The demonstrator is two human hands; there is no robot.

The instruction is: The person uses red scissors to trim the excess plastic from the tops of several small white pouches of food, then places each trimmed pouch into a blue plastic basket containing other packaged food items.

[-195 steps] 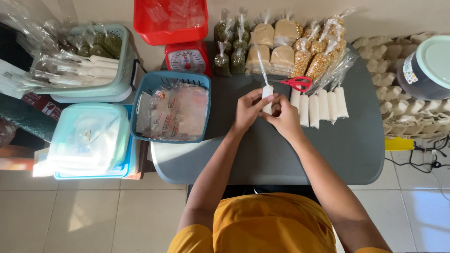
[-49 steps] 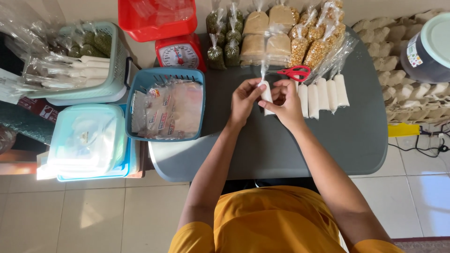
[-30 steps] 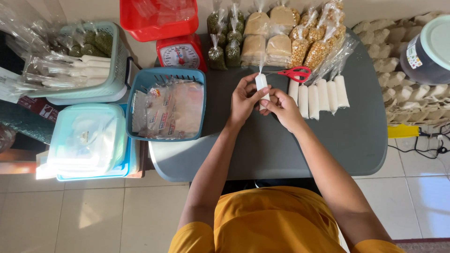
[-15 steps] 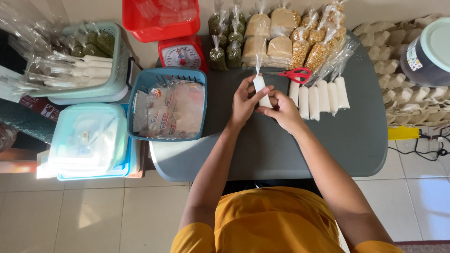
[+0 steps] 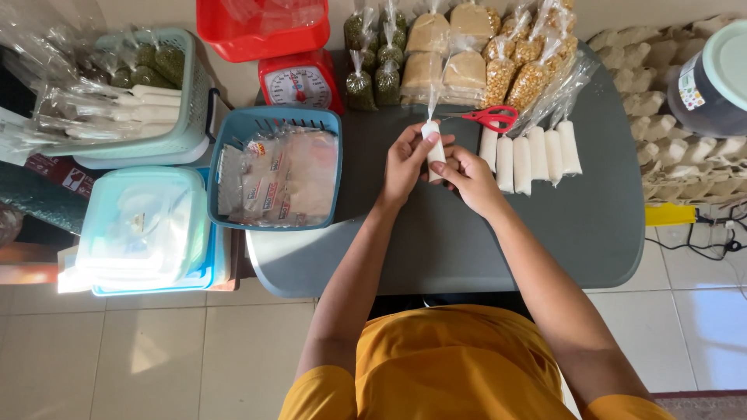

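A small white packet, a narrow plastic tube filled with something white, stands upright over the far middle of the grey table, held between both hands. The left hand is closed around its left side, thumb and fingers pinching near the top, where the clear twisted end of the plastic sticks up toward 12 o'clock. The right hand grips the lower part from the right, fingers curled onto it.

At 3 o'clock from the packet, just beside the right hand, a row of five finished white packets lies side by side on the table. At about 1 o'clock, red-handled scissors rest on the table, touching a loose pile of clear plastic bags. At 12 o'clock, along the far edge, stand tied bags of beans and grains, green, tan and yellow.

At 9 o'clock sits a blue basket holding flat clear packets. At 10 o'clock from the packet is a red kitchen scale, with a red tub behind it. Further out at 9 to 10 o'clock, a pale green basket holds more bagged goods, and a lidded clear box sits at 8 o'clock. Egg trays lie well off at 3 o'clock.
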